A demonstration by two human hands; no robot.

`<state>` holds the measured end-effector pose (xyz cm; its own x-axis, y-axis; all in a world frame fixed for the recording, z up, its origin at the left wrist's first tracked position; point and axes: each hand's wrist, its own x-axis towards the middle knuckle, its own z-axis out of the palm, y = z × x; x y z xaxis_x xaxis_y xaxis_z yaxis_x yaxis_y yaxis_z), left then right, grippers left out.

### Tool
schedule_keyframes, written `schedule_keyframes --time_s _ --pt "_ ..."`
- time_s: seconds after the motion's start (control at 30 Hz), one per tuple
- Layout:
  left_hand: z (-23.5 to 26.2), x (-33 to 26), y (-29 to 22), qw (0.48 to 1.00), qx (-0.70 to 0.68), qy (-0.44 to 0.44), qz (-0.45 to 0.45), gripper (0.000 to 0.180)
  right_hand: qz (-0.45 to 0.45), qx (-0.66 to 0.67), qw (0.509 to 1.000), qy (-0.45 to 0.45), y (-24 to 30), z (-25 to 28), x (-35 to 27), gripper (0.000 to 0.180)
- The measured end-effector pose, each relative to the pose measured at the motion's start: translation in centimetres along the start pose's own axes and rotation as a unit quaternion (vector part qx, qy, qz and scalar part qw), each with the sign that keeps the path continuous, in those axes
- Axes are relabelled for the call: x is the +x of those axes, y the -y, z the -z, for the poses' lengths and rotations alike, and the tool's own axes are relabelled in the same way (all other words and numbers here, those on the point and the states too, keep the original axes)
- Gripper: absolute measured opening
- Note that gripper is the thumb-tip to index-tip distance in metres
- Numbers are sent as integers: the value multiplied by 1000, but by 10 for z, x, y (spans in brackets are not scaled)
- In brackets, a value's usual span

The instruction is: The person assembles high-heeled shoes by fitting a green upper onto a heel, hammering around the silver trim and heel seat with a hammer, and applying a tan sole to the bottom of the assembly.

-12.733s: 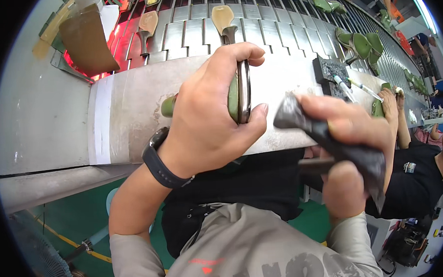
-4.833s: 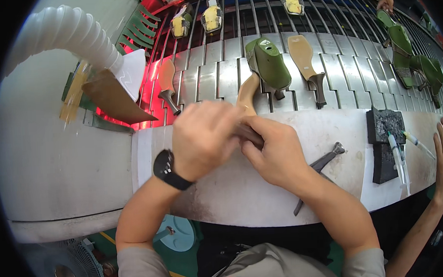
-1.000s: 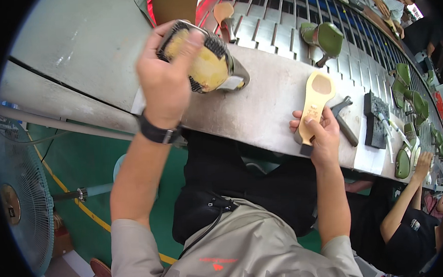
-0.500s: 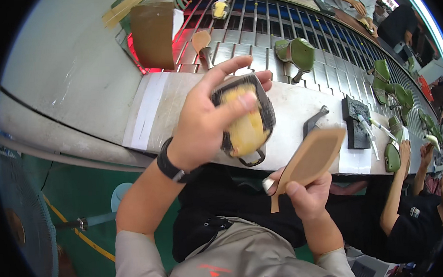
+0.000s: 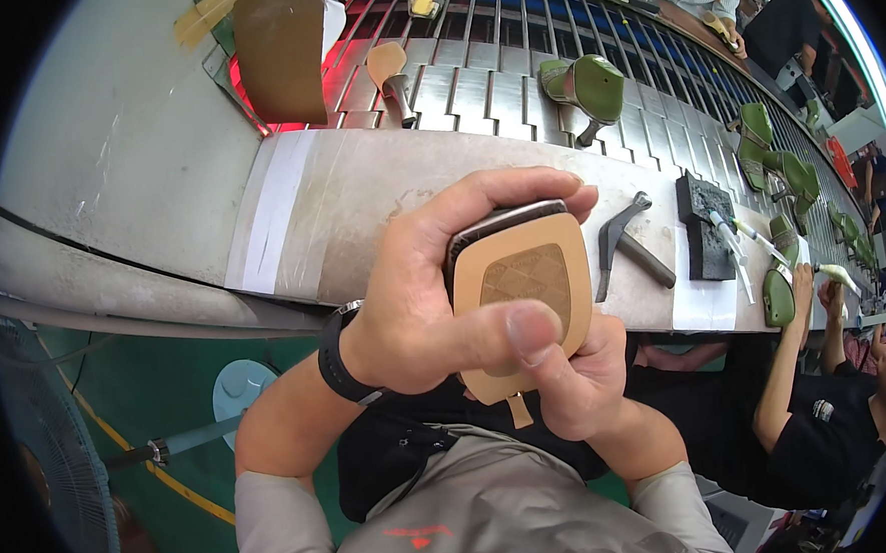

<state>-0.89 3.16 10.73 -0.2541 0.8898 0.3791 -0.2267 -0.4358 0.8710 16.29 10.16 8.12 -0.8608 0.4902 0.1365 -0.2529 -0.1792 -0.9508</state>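
Observation:
A tan shoe sole [image 5: 471, 275] with a patterned brown centre panel is held face up in front of me. Behind it the dark edge of a shoe [image 5: 505, 216] shows along the top and left; the rest is covered by the sole. My left hand [image 5: 405, 309] wraps round both from the left, its thumb lying across the sole's face and its fingers curled over the top edge. From the lower right my right hand [image 5: 579, 385] grips the sole's lower side. A narrow tan tab [image 5: 520, 411] hangs below.
On the bench [image 5: 359, 211] lie a hammer [image 5: 645, 258] and a black block [image 5: 701, 233] with white tube-like tools [image 5: 732, 246]. Beyond, a slatted conveyor [image 5: 494, 94] carries a green heeled shoe [image 5: 595, 88] and a tan-soled one [image 5: 388, 69]. A co-worker [image 5: 821, 417] sits at right.
My hands have come together. The tan sole, previously apart in my right hand, now lies over the shoe in my left hand, covering its yellow-patched face.

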Motion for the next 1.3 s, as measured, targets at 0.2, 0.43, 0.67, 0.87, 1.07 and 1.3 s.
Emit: schedule_keyframes --time_s 0.2,0.43,0.67,0.87,1.07,1.3 --pt "-1 -7 -1 1000 22 10 5 92 13 2 1000 -2 -3 -1 -6 22" --pt "1 -6 3 999 33 35 -11 89 38 -9 999 9 -5 4 -6 20" --pt "0 -6 4 999 30 28 -17 88 13 -6 1000 0 -2 2 -7 19" --pt "-2 -6 1 999 35 18 -9 87 17 3 1000 -17 -1 -2 -6 19" --pt "-16 -6 -18 995 -33 -29 92 81 5 -5 1000 -15 3 2 -9 19" --pt "-6 5 1 1000 -20 -5 -5 80 -64 82 994 20 24 18 11 33"
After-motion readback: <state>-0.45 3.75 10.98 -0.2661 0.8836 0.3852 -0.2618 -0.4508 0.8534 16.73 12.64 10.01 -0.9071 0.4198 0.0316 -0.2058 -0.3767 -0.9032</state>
